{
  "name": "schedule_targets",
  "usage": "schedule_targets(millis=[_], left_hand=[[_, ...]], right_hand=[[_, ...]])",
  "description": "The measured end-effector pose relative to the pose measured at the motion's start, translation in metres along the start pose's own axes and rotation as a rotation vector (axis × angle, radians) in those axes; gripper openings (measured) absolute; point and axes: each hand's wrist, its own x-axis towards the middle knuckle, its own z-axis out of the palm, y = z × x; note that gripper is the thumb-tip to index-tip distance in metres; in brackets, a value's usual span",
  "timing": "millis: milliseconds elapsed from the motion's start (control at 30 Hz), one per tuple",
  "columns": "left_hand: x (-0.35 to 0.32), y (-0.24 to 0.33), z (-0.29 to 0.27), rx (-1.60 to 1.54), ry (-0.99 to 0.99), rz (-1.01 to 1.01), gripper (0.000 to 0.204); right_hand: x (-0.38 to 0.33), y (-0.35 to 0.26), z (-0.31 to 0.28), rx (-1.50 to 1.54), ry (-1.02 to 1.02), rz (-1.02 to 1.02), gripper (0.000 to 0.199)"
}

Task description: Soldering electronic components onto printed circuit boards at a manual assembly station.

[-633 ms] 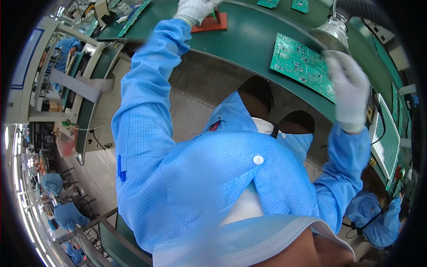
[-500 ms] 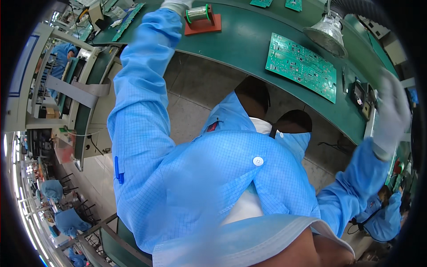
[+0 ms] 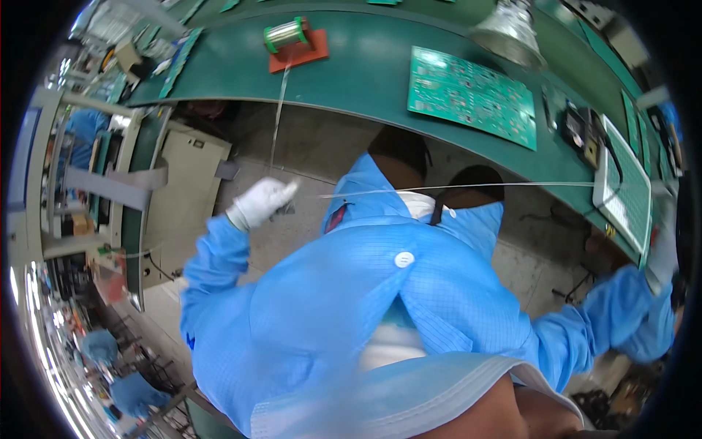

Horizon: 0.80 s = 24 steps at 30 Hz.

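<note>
My left hand (image 3: 262, 203), in a white glove, is pulled back over the floor near my body, its fingers pinched shut on solder wire (image 3: 277, 121). One strand drops from the solder spool (image 3: 286, 34) on its red stand (image 3: 299, 58) to this hand. A second thin strand (image 3: 468, 188) stretches from just beside the left fingertips across my lap toward the right; its far end is hard to make out. Out at the right edge, my gloved right hand (image 3: 662, 245) is smeared by motion beside a white-framed tray (image 3: 623, 192), its fingers unclear.
On the green bench (image 3: 358, 69) lies a large green circuit board (image 3: 472, 96). A metal funnel hood (image 3: 510, 36) hangs above its far side. A dark box-shaped device (image 3: 583, 133) stands right of it. A grey cabinet (image 3: 189, 172) is at the left.
My left hand has come down from beside the spool toward my body, drawing out wire. My right hand has moved down and outward to the right edge. The view has shifted slightly.
</note>
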Motion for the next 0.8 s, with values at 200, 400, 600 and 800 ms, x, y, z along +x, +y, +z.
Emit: schedule_targets(millis=[200, 400, 600, 800], left_hand=[[0.099, -0.195, 0.084, 0.881, -0.017, -0.269, 0.04], [0.137, -0.018, 0.11, 0.326, 0.574, 0.628, 0.036], [0.108, 0.166, 0.152, -0.183, 0.038, 0.828, 0.062], [0.132, 0.172, 0.145, 0.789, 0.171, 1.222, 0.025]], right_hand=[[-0.085, -0.085, 0.174, 0.104, -0.561, -0.638, 0.011], [-0.136, -0.185, 0.271, 0.099, -0.919, -0.787, 0.008], [-0.143, -0.168, 0.273, 0.109, -0.771, -0.679, 0.01], [-0.143, -0.089, 0.23, 0.125, -0.754, -0.343, 0.018]])
